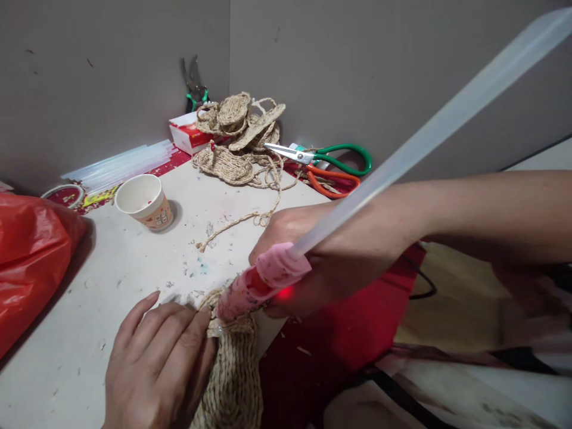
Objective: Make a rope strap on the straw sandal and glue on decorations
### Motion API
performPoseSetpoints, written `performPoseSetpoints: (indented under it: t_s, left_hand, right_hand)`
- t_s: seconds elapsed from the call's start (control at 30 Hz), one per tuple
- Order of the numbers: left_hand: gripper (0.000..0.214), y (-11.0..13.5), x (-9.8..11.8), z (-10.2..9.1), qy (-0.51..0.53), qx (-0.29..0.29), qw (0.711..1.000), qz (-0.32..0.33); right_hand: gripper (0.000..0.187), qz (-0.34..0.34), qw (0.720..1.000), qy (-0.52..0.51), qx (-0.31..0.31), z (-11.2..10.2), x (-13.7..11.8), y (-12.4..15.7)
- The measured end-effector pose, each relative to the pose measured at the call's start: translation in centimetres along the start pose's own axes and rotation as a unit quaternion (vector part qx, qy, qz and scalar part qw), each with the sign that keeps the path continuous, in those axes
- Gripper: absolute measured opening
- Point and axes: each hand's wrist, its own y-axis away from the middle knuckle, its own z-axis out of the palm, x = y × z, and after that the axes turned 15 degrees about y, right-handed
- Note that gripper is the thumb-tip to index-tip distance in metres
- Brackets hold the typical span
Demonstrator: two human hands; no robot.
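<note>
My right hand (290, 238) is closed around a pink glue gun (259, 283) with a long clear glue stick (429, 128) poking out of its back. A red light glows on the gun. Its nozzle points down at the top end of a woven straw piece (235, 375) lying at the table's near edge. My left hand (156, 363) presses on the left side of that woven piece, fingers together and bent over its edge. A loose straw cord (236, 223) trails across the table behind the gun.
A paper cup (145, 202) stands at the left, beside a red plastic bag (31, 262). Clear glue sticks (125, 161) lie at the back left. A pile of woven straw pieces (239, 134), green scissors (330, 155), orange scissors (330, 182) and pliers (194, 83) sit at the back.
</note>
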Motion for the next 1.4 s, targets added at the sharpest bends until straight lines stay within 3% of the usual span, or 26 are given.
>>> performPoseSetpoints:
  t_s: [0.67, 1.03, 1.27, 1.4]
  left_hand:
    - [0.028, -0.1, 0.1, 0.1, -0.001, 0.01, 1.0, -0.006]
    - [0.026, 0.0, 0.2, 0.0, 0.0, 0.012, 1.0, -0.001]
    - [0.029, 0.1, 0.0, 0.0, 0.005, 0.01, 1.0, 0.003]
    - [0.026, 0.2, 0.0, -0.1, 0.009, 0.008, 1.0, -0.01]
  right_hand:
    - [0.013, -0.004, 1.0, -0.006, -0.014, 0.3, 0.3, 0.0]
    - [0.025, 0.007, 1.0, 0.014, -0.015, 0.4, 0.3, 0.1]
    - [0.021, -0.009, 1.0, -0.021, -0.001, -0.3, 0.6, 0.9]
    - [0.016, 0.01, 0.998, 0.02, 0.055, -0.5, 1.6, 2.0]
